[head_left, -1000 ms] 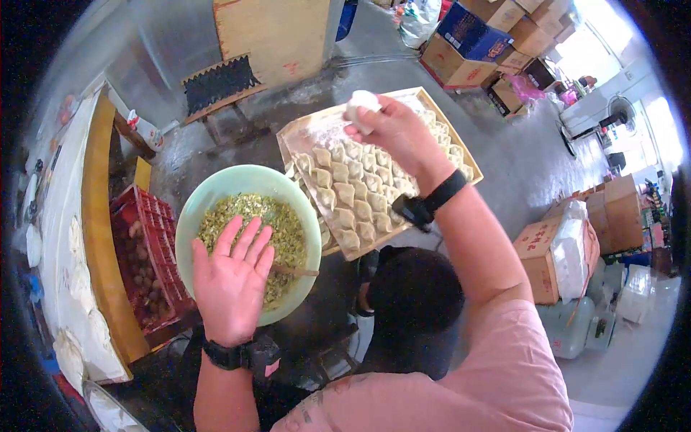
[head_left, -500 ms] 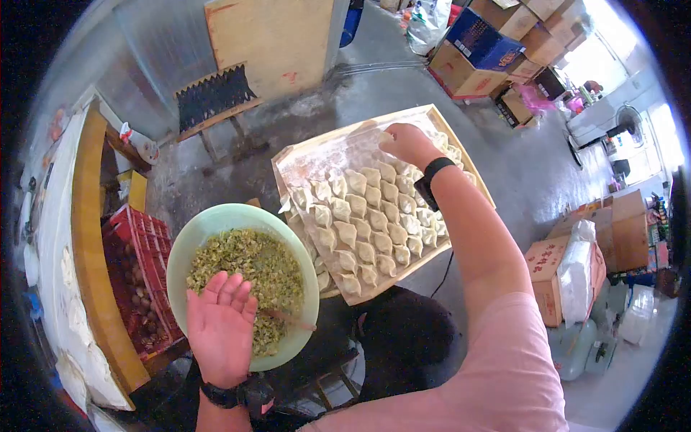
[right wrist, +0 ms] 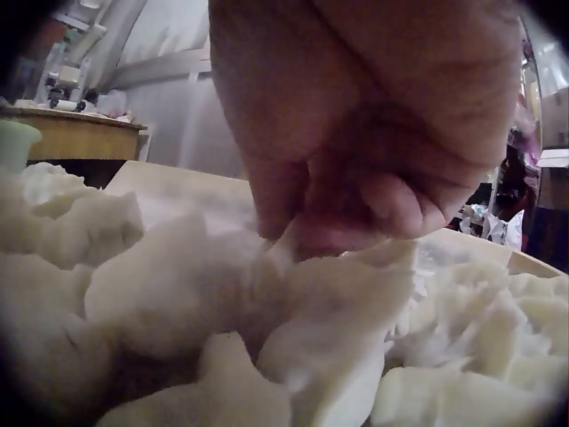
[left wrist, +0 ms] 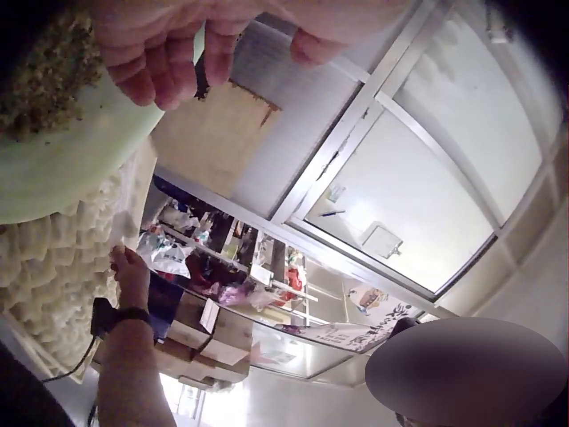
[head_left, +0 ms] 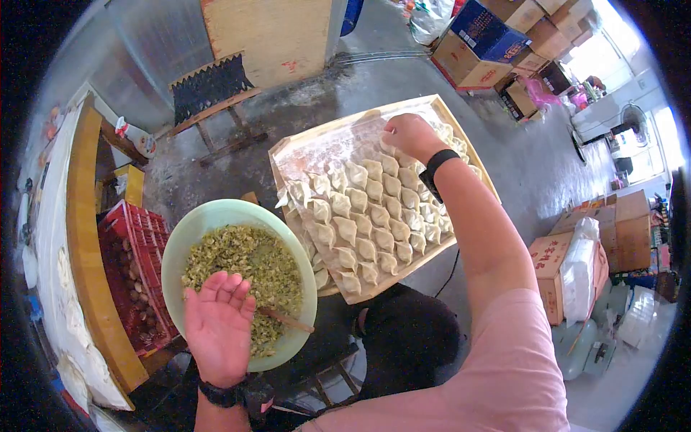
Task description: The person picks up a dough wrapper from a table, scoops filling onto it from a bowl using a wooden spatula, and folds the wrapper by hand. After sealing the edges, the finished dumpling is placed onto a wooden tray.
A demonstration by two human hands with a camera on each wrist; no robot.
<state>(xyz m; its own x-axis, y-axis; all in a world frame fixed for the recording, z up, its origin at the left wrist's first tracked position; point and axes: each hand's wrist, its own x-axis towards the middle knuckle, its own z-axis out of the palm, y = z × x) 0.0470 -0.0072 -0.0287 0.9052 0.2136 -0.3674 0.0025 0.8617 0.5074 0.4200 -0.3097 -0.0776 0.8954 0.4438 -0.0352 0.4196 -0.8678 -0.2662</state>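
Observation:
Rows of folded dumplings (head_left: 360, 223) lie on a floured wooden tray (head_left: 317, 147). At the tray's far side, my right hand (head_left: 417, 140) reaches down among them. In the right wrist view, the fingers of that hand (right wrist: 364, 124) pinch the tip of a pale dumpling (right wrist: 338, 302) that touches its neighbours. My left hand (head_left: 219, 327) is held palm up, empty, fingers slightly bent, above the near edge of a pale green bowl (head_left: 176, 252). Chopped green-yellow filling (head_left: 241, 252) and a wooden stick (head_left: 288, 320) are in the bowl.
Left of the bowl stand a red crate (head_left: 147, 230) with round items and a table with a yellow-brown edge (head_left: 97, 245). Cardboard boxes (head_left: 471, 61) are stacked at the back right, others (head_left: 551, 252) at the right. A low stool (head_left: 216, 101) stands behind.
My right hand, raised with a white piece a second ago, has come down to the tray's dumplings. My left hand stays palm up, its fingers a little more bent.

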